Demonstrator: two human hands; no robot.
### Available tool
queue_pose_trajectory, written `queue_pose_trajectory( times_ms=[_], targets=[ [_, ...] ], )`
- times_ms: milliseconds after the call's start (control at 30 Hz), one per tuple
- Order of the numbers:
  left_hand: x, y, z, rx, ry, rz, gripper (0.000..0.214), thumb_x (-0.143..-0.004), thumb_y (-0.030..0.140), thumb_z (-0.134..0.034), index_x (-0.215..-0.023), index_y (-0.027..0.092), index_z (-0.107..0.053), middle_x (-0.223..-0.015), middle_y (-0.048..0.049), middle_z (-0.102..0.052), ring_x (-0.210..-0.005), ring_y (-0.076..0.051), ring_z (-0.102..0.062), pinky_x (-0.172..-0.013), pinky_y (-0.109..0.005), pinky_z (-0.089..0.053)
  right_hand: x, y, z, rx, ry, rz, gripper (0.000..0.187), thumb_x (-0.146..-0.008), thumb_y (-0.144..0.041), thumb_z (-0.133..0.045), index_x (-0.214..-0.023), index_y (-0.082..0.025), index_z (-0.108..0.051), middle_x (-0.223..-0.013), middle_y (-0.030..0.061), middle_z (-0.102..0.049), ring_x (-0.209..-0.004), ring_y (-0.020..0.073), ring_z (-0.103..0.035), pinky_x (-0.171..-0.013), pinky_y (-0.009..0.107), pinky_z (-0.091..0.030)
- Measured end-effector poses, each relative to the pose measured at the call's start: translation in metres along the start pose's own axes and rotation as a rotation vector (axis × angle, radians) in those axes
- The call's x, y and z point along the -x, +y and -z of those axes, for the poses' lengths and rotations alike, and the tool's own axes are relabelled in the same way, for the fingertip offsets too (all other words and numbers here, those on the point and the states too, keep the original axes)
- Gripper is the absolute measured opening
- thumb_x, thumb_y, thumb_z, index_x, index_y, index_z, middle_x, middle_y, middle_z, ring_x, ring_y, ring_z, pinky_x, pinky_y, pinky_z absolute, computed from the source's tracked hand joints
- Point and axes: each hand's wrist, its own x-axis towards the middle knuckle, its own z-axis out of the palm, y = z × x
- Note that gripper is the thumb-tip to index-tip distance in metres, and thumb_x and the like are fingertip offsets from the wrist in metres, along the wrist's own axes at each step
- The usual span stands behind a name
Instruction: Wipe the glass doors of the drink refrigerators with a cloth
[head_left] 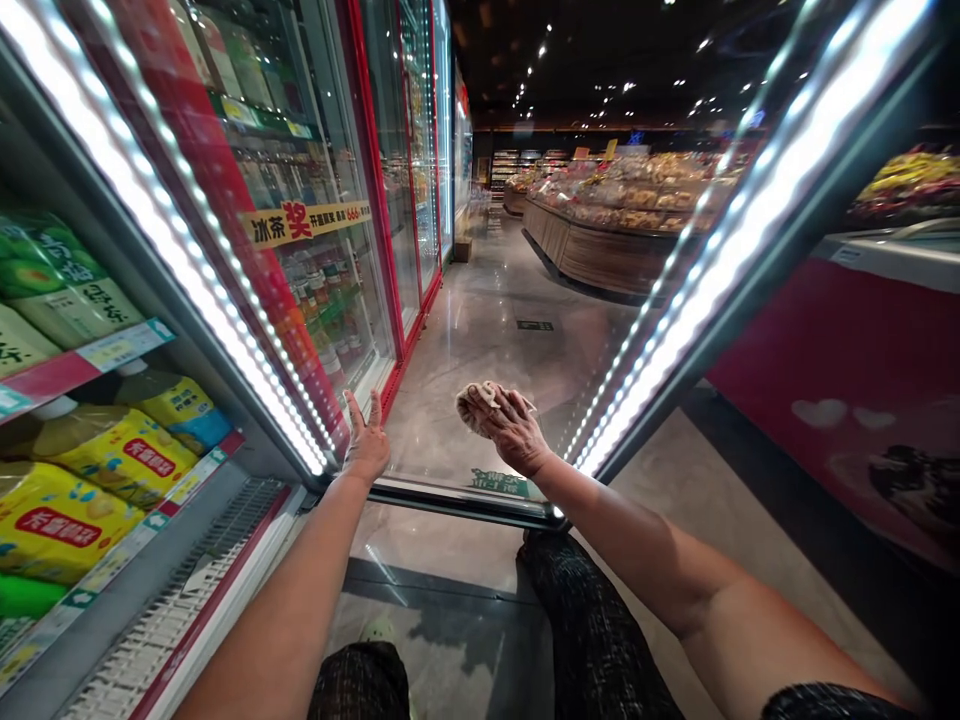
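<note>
Small lights (529,70) dot the dark ceiling (600,50) above a glossy floor (480,300) and wood-sided display counter (607,245).

Yellow strip (309,222) on the red-framed cooler (379,200): "冰茶", a large red "奖", and "666"; smaller characters uncertain. Red labels (58,527) on yellow drink packs (90,492): white Chinese characters, not surely legible.
</note>
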Motion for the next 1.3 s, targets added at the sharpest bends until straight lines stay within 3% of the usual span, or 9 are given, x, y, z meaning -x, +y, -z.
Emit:
queue_pose_trajectory(
  times_ms=[100, 267, 367, 533, 733, 900, 1100, 1300],
  targets=[
    [0.002, 0.005, 0.0, 0.011, -0.004, 0.014, 0.092, -0.08, -0.001, -0.051, -0.163, 0.013, -0.014, -0.168, -0.0202, 0.019, -0.156, -0.032, 0.013, -0.126, -0.045, -0.027, 0.01, 0.004, 0.001, 0.027, 0.037, -0.002, 0.063, -0.095, -0.004, -0.045, -0.155, -0.02, -0.046, -0.155, 0.0073, -0.053, -0.151, 0.0243, -0.039, -0.123, 0.046, -0.032],
    [0.006, 0.01, -0.007, 0.039, -0.021, 0.027, 0.092, -0.081, 0.0, -0.051, -0.164, 0.016, -0.014, -0.165, -0.0197, 0.029, -0.157, -0.035, -0.004, -0.124, -0.042, -0.032, 0.034, 0.01, -0.002, 0.04, 0.023, 0.11, 0.061, -0.093, -0.001, -0.044, -0.15, -0.021, -0.053, -0.152, 0.0048, -0.057, -0.148, 0.022, -0.044, -0.121, 0.04, -0.034],
    [0.008, 0.012, -0.016, 0.069, -0.008, -0.002, 0.093, -0.079, -0.001, -0.052, -0.164, 0.015, -0.016, -0.162, -0.0167, 0.036, -0.157, -0.035, -0.001, -0.127, -0.039, -0.025, 0.036, 0.02, 0.006, 0.046, -0.008, 0.033, 0.063, -0.093, -0.002, -0.044, -0.152, -0.023, -0.05, -0.154, 0.0053, -0.055, -0.149, 0.0238, -0.042, -0.122, 0.044, -0.034],
    [0.01, 0.013, -0.033, 0.151, 0.026, -0.033, 0.1, -0.078, -0.001, -0.051, -0.165, 0.019, -0.005, -0.164, -0.0135, 0.035, -0.155, -0.031, 0.016, -0.129, -0.045, -0.018, 0.046, 0.027, 0.015, 0.048, -0.045, -0.155, 0.067, -0.094, -0.008, -0.047, -0.157, -0.03, -0.043, -0.161, 0.0064, -0.045, -0.151, 0.0274, -0.038, -0.124, 0.05, -0.028],
    [0.017, 0.02, -0.044, 0.154, -0.025, -0.071, 0.093, -0.082, 0.001, -0.049, -0.164, 0.013, -0.008, -0.161, -0.0182, 0.039, -0.154, -0.031, 0.021, -0.128, -0.045, -0.02, 0.068, 0.027, 0.011, 0.065, -0.053, -0.151, 0.067, -0.093, -0.007, -0.045, -0.157, -0.028, -0.043, -0.157, 0.0077, -0.051, -0.15, 0.027, -0.04, -0.124, 0.05, -0.029],
    [0.019, 0.022, -0.049, 0.146, -0.004, -0.064, 0.096, -0.082, 0.005, -0.052, -0.165, 0.015, -0.006, -0.162, -0.017, 0.037, -0.155, -0.033, 0.015, -0.129, -0.046, -0.017, 0.059, 0.037, 0.021, 0.079, 0.006, -0.346, 0.073, -0.095, -0.01, -0.045, -0.163, -0.03, -0.028, -0.169, 0.0098, -0.029, -0.154, 0.0309, -0.032, -0.125, 0.057, -0.027],
    [0.02, 0.016, -0.057, 0.139, -0.013, -0.127, 0.098, -0.08, 0.008, -0.055, -0.165, 0.019, -0.008, -0.163, -0.0121, 0.039, -0.155, -0.035, 0.016, -0.129, -0.049, -0.016, 0.086, 0.012, 0.003, 0.096, 0.156, -0.541, 0.085, -0.097, -0.014, -0.047, -0.166, -0.025, 0.001, -0.173, 0.016, -0.007, -0.157, 0.0397, -0.019, -0.117, 0.063, -0.038],
    [0.023, 0.021, -0.055, 0.124, 0.0, -0.109, 0.098, -0.082, 0.01, -0.055, -0.165, 0.018, -0.004, -0.164, -0.0135, 0.037, -0.156, -0.035, 0.014, -0.128, -0.049, -0.019, 0.078, 0.022, 0.01, 0.115, 0.201, -0.592, 0.086, -0.096, -0.015, -0.049, -0.167, -0.024, 0.0, -0.173, 0.0159, -0.003, -0.158, 0.0389, -0.018, -0.118, 0.06, -0.038]
  ],
)
